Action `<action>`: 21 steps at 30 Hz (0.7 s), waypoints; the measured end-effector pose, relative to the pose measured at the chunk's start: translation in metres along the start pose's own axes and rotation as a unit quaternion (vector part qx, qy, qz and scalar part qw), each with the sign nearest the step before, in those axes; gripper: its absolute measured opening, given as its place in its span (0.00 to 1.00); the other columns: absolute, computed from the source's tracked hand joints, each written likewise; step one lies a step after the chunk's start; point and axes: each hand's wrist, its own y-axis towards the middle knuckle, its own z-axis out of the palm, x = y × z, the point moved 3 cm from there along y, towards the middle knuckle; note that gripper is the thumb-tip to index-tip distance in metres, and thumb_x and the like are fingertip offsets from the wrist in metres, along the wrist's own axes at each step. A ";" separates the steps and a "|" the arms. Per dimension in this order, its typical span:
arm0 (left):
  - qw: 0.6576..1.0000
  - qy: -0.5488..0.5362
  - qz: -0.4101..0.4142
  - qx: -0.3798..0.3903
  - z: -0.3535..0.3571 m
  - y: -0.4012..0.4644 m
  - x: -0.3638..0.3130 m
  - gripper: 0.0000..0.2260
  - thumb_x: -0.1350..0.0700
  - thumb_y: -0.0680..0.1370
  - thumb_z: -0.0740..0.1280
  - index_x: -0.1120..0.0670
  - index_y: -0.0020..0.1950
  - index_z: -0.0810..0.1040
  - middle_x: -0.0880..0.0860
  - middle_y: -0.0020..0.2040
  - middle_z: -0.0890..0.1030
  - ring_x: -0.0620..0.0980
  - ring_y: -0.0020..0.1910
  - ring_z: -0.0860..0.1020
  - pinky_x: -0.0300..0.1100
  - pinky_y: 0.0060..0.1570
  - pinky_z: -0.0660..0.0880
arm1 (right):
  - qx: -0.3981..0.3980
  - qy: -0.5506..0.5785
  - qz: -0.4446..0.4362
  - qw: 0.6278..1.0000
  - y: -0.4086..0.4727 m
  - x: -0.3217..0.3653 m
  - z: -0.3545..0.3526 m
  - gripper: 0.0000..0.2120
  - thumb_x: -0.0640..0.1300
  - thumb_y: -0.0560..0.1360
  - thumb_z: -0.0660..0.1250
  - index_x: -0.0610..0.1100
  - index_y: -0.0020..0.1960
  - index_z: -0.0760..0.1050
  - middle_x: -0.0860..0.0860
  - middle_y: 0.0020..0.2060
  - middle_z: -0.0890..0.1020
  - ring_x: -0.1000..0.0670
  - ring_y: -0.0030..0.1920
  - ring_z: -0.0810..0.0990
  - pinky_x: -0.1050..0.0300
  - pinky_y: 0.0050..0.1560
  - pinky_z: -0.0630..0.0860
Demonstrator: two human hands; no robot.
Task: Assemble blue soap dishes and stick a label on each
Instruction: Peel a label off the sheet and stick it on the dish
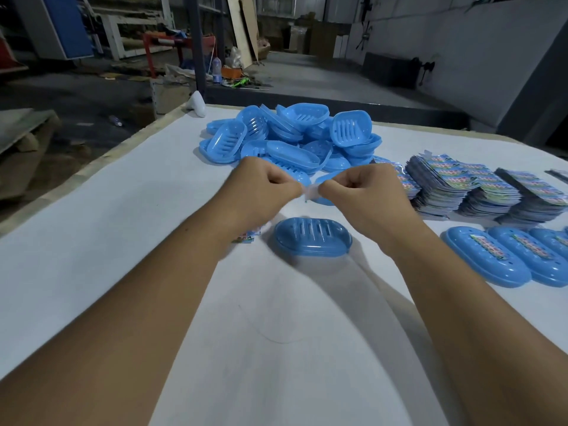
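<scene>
On the left I see the table (92, 241), covered with a white sheet, and at its far left corner stands a small white object (196, 103) that I cannot identify. Moving right, a small printed label (246, 237) lies flat on the sheet, partly hidden under my left forearm. Above it my left hand (261, 182) is held in the air with the fingers curled, and it pinches one end of a small pale strip (310, 192); the strip is blurred, so I cannot tell if it is a label or its backing. Behind the hands is a loose pile of blue soap dish parts (292, 136), trays and lids mixed, some tilted on their edges. Just below the hands, on the sheet, lies one assembled blue soap dish (312, 238) with the slotted side up and no label on it; the hands do not touch it. My right hand (365, 187) is also curled and pinches the other end of the same strip, so both hands almost meet in the middle. Further right, stacks of printed labels (479, 189) stand in rows near the table edge. In front of them, at the right border, finished soap dishes (491, 259) lie side by side, each with a colourful label on top.
</scene>
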 end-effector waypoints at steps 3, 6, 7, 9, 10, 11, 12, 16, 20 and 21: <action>0.999 -0.024 0.013 0.031 0.008 -0.006 -0.006 0.18 0.41 0.69 0.71 0.55 0.45 0.86 0.59 0.44 0.85 0.51 0.40 0.80 0.47 0.51 0.79 | 0.000 -0.020 -0.019 1.000 -0.001 0.002 0.001 0.11 0.49 0.67 0.73 0.42 0.33 0.79 0.56 0.21 0.70 0.57 0.24 0.64 0.64 0.24 0.64; 0.999 -0.037 0.015 0.026 0.009 -0.007 -0.007 0.07 0.46 0.75 0.73 0.48 0.43 0.87 0.58 0.48 0.86 0.55 0.49 0.84 0.53 0.58 0.79 | -0.003 -0.037 -0.024 0.999 -0.001 0.002 0.002 0.11 0.50 0.68 0.73 0.44 0.31 0.79 0.57 0.21 0.70 0.57 0.24 0.65 0.62 0.27 0.64; 0.999 -0.038 0.013 0.023 0.009 -0.007 -0.007 0.06 0.48 0.76 0.73 0.46 0.42 0.87 0.57 0.47 0.86 0.55 0.52 0.84 0.52 0.58 0.79 | -0.004 -0.040 -0.027 0.999 -0.001 0.002 0.002 0.11 0.49 0.68 0.73 0.44 0.31 0.79 0.57 0.21 0.70 0.57 0.24 0.65 0.63 0.27 0.64; 0.999 -0.041 0.009 0.021 0.009 -0.006 -0.006 0.07 0.49 0.76 0.73 0.45 0.39 0.87 0.52 0.44 0.87 0.52 0.53 0.83 0.46 0.55 0.79 | -0.001 -0.039 -0.032 0.999 -0.001 0.001 0.002 0.11 0.49 0.68 0.73 0.45 0.31 0.79 0.57 0.21 0.71 0.57 0.24 0.65 0.65 0.26 0.64; 0.999 -0.042 0.007 0.022 0.010 -0.005 -0.005 0.07 0.49 0.76 0.73 0.45 0.38 0.87 0.48 0.42 0.87 0.48 0.51 0.84 0.43 0.54 0.79 | 0.004 -0.036 -0.036 0.999 0.000 0.001 0.002 0.11 0.49 0.69 0.73 0.45 0.31 0.80 0.57 0.21 0.71 0.57 0.24 0.65 0.66 0.26 0.63; 0.999 -0.044 0.004 0.023 0.009 -0.005 -0.004 0.07 0.49 0.76 0.73 0.45 0.39 0.87 0.45 0.41 0.87 0.45 0.50 0.84 0.40 0.52 0.78 | 0.009 -0.033 -0.042 0.999 0.000 0.001 0.003 0.10 0.49 0.69 0.73 0.45 0.31 0.80 0.57 0.21 0.71 0.57 0.24 0.65 0.67 0.25 0.63; 0.999 -0.045 0.000 0.025 0.009 -0.004 -0.003 0.07 0.49 0.76 0.73 0.44 0.39 0.87 0.42 0.41 0.87 0.42 0.50 0.84 0.38 0.51 0.77 | 0.016 -0.034 -0.050 0.998 0.000 0.001 0.002 0.10 0.49 0.70 0.73 0.47 0.31 0.81 0.57 0.21 0.71 0.57 0.24 0.66 0.69 0.26 0.63; 0.999 -0.043 -0.010 0.010 0.006 -0.001 0.002 0.06 0.46 0.74 0.75 0.45 0.39 0.87 0.43 0.40 0.86 0.41 0.45 0.83 0.37 0.45 0.75 | 0.057 -0.051 -0.079 0.994 0.000 0.001 0.003 0.09 0.50 0.76 0.71 0.49 0.40 0.85 0.61 0.26 0.78 0.62 0.27 0.72 0.73 0.29 0.65; 0.999 -0.040 -0.017 -0.009 0.004 0.002 0.005 0.08 0.44 0.72 0.77 0.47 0.39 0.87 0.43 0.36 0.85 0.38 0.36 0.80 0.29 0.35 0.73 | 0.064 -0.058 -0.078 0.993 0.001 0.000 0.006 0.09 0.50 0.77 0.70 0.50 0.40 0.85 0.62 0.27 0.79 0.61 0.27 0.72 0.72 0.29 0.65; 0.999 -0.036 -0.019 -0.015 0.004 0.003 0.006 0.07 0.46 0.73 0.76 0.48 0.39 0.87 0.42 0.33 0.84 0.37 0.31 0.78 0.26 0.30 0.71 | 0.051 -0.065 -0.070 0.994 0.002 -0.001 0.005 0.10 0.50 0.76 0.70 0.49 0.39 0.85 0.57 0.28 0.80 0.60 0.27 0.71 0.70 0.31 0.67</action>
